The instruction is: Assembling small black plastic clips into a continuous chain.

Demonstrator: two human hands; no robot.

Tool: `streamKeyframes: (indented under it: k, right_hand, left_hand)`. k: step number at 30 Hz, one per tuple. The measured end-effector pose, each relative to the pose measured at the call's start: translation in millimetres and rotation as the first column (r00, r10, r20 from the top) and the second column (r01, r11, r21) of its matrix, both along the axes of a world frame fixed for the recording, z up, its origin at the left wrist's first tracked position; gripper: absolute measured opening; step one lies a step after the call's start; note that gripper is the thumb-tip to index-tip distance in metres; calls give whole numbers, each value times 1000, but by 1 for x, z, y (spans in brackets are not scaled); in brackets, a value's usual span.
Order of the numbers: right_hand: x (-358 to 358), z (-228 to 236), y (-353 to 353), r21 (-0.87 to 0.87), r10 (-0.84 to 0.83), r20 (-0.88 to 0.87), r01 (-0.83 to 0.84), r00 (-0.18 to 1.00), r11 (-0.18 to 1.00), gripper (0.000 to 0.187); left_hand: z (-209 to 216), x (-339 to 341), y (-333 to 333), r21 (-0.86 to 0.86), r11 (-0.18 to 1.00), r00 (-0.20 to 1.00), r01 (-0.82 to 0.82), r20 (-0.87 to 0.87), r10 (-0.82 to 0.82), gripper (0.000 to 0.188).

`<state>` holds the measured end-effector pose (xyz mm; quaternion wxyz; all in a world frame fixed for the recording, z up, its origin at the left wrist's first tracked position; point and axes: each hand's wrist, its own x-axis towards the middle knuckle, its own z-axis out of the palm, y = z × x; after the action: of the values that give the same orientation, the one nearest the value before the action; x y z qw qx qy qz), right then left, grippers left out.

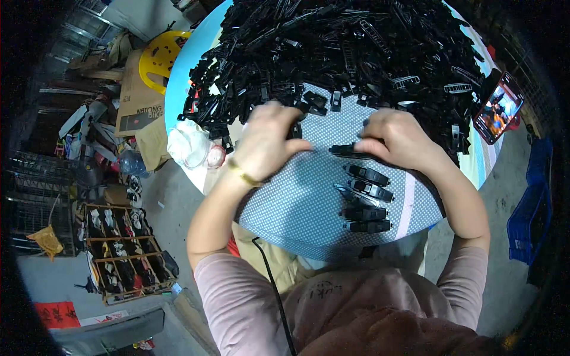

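Pink shirt (380, 291), black heap (332, 53) — seemingly plastic, phone (500, 113)

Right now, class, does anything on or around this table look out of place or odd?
The lit phone at the right edge of the table stands out: it is tilted and unlike the heap of small black parts beside it. Nothing looks clearly spilled or damaged.

Dark capitals I see on a cardboard box (142, 98), far left, dark lettering across the pink shirt (368, 293), near side, dark characters on a red sheet (56, 315), near left, phone screen (500, 110), right, too small for me to read
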<state>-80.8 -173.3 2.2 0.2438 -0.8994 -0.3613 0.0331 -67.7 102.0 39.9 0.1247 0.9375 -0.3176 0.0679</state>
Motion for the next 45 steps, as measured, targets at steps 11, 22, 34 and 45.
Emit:
streamKeyframes:
  k: [11, 22, 34, 45]
  right_hand:
    - [2, -14, 2, -170, -302, 537, 452, 788, 876, 35]
    - [-1, 3, -5, -138, -421, 481, 541, 769, 830, 25]
    - [-5, -1, 4, -57, -150, 422, 191, 894, 980, 26]
    - [-14, 8, 7, 98, 98, 77, -105, 992, 990, 25]
  left_hand:
    - [-43, -2, 1, -180, 974, 990, -136, 6, 139, 52]
    - [-56, 25, -77, -132, 984, 990, 120, 89, -109, 36]
    - [-52, 39, -66, -209, 967, 981, 146, 154, -115, 31]
    - [-17, 28, -48, -351, 936, 1000, 22, 7, -20, 35]
